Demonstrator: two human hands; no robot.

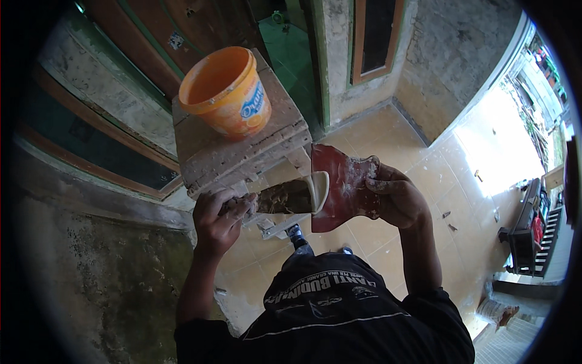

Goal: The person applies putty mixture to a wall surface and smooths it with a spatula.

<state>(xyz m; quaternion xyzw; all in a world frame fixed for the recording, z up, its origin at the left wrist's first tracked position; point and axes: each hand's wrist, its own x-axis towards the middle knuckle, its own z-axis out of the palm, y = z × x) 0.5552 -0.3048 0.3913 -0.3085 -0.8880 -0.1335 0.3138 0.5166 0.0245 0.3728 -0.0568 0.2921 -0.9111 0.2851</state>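
Note:
My left hand (217, 219) is closed round the handle of a putty knife (282, 198) with a stained, crusted blade. A thick dab of white putty (319, 191) sits at the blade's tip, against the straight edge of a red plastic spreader (341, 191). My right hand (397, 197) grips that spreader by its narrower end, thumb on top. Both tools meet in front of my chest. Beyond them an orange plastic bucket (242, 118), smeared with white, stands on a wooden bench; its bottom inside is hidden.
The rough wooden bench (203, 173) stands ahead, close to my hands. A stained plaster wall (121, 267) rises at the left. Small debris (451, 227) lies on the tiled floor (388, 255). Dark slatted furniture (527, 233) is at the right, near a bright opening.

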